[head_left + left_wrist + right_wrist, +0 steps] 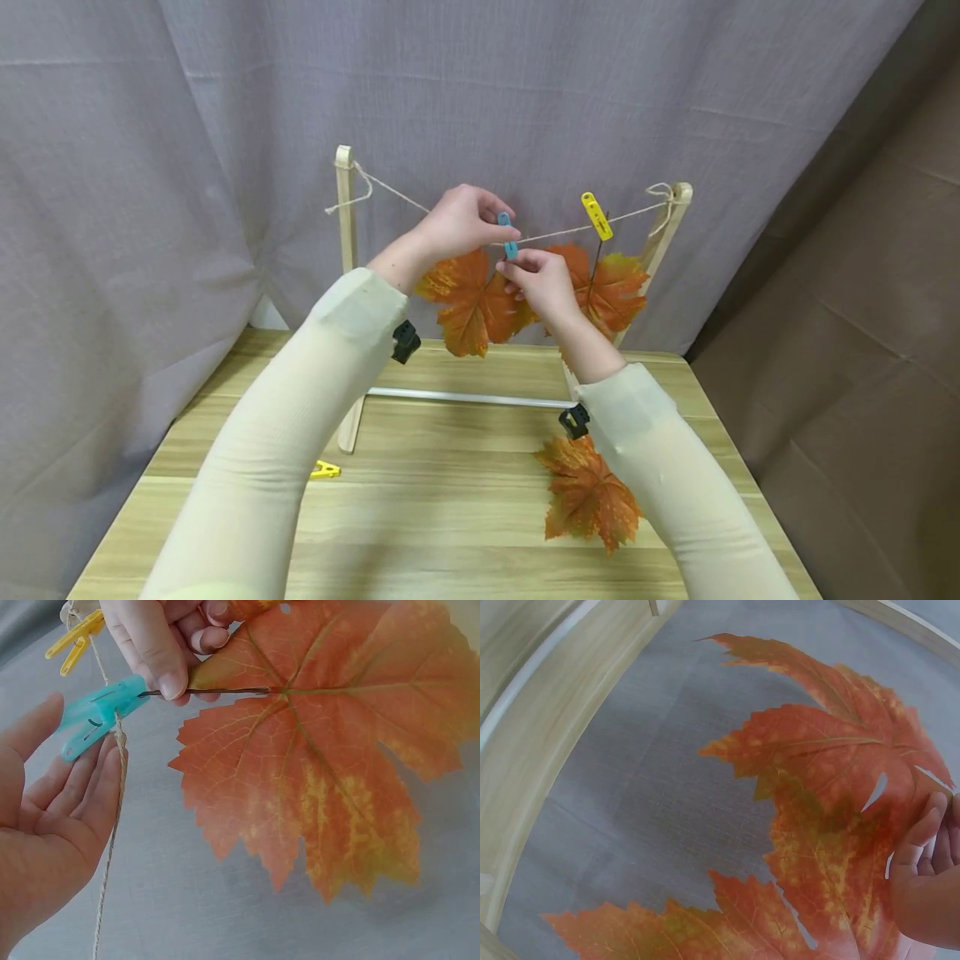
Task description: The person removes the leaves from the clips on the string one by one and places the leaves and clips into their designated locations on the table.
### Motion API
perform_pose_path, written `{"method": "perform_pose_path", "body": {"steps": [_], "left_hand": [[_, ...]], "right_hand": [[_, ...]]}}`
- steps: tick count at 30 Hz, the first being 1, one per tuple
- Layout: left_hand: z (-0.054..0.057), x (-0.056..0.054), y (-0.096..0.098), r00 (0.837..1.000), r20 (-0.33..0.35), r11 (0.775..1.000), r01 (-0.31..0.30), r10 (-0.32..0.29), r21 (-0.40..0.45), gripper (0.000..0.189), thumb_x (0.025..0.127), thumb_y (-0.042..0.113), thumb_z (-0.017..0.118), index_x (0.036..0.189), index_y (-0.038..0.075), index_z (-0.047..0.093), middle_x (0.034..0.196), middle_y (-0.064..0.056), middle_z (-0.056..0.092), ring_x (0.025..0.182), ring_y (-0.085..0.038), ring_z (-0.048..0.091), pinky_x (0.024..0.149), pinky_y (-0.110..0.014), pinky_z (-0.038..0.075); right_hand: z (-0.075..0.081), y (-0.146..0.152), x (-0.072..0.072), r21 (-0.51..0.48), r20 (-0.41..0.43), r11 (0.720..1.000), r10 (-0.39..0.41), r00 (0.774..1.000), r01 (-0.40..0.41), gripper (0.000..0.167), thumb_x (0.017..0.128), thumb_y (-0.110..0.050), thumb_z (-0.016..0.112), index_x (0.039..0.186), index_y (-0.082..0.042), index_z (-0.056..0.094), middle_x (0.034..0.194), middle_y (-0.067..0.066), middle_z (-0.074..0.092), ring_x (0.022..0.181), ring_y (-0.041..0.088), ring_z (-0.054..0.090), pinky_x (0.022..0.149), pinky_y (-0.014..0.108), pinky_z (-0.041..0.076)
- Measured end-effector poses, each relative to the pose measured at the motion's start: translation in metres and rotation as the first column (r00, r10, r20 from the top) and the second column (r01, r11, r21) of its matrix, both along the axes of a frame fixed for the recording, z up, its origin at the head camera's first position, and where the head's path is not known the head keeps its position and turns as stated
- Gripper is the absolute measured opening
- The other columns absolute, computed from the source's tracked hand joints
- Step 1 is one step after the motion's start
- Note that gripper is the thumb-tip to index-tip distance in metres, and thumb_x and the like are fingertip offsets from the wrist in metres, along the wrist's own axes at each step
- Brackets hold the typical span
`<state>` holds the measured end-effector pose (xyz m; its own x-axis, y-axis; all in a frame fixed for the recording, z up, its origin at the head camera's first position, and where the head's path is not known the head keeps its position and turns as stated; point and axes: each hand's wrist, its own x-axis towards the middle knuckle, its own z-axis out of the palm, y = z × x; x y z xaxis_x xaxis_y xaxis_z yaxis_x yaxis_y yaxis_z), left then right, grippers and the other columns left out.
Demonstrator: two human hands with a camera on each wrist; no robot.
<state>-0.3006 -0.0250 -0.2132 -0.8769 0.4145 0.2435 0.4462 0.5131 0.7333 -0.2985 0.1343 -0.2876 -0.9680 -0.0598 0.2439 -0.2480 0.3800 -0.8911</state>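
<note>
Up at the string [555,234], the left hand [461,221] pinches a blue peg [120,697] between thumb and fingers, and here's the right hand [546,283] gripping the thin dark stem [240,691] of an orange leaf [476,304], stem end right at the peg's mouth! That leaf is just below the string, between the two wooden posts [347,217]. It looks featherlight and floppy, likely to bend if caught by its edge; the stem, wiry and stiffer by the look of it, is surely the place to hold. The peg seems hard, smooth plastic, perhaps slippery, best squeezed at its handle ends. And what textures: jagged lobes, branching veins, yellow mottling, against that twisted, fibrous string! Another such leaf [588,492] lies on the pale wood-grain tabletop [435,517].
</note>
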Motion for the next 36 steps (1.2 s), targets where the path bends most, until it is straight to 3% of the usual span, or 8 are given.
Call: {"method": "perform_pose_path", "body": {"steps": [10, 20, 36], "left_hand": [[-0.0012, 0.0013, -0.0026, 0.999, -0.054, 1.000, 0.005, -0.005, -0.001, 0.027, 0.086, 0.026, 0.067, 0.105, 0.007, 0.070, 0.111, -0.006, 0.069, 0.100, -0.016, 0.065, 0.080, -0.027, 0.051], [-0.0052, -0.0004, -0.0047, 0.995, -0.094, 0.993, -0.020, 0.031, 0.114, 0.026, 0.087, 0.027, 0.066, 0.107, 0.010, 0.070, 0.109, -0.005, 0.070, 0.100, -0.015, 0.066, 0.083, -0.029, 0.051], [-0.0034, 0.0001, -0.0074, 0.999, -0.023, 0.965, -0.021, 0.028, 0.262, 0.028, 0.088, 0.023, 0.065, 0.109, 0.005, 0.068, 0.104, -0.011, 0.071, 0.094, -0.021, 0.068, 0.085, -0.027, 0.052]], "right_hand": [[0.0006, 0.0029, 0.0030, 0.011, -0.016, 1.000, 0.030, 0.999, -0.030, 0.027, 0.089, -0.018, 0.064, 0.103, 0.005, 0.067, 0.063, -0.017, 0.061, 0.055, 0.001, 0.057, 0.055, 0.017, 0.049], [0.0032, 0.0015, 0.0051, -0.022, -0.024, 0.999, 0.044, 0.999, -0.044, 0.025, 0.088, -0.015, 0.064, 0.099, 0.007, 0.065, 0.064, -0.017, 0.061, 0.053, 0.001, 0.058, 0.054, 0.017, 0.049], [0.0033, 0.0006, 0.0066, -0.014, -0.013, 0.998, 0.054, 0.998, -0.054, 0.023, 0.088, -0.011, 0.063, 0.099, 0.009, 0.065, 0.066, -0.016, 0.061, 0.053, 0.001, 0.058, 0.054, 0.017, 0.049]]}}
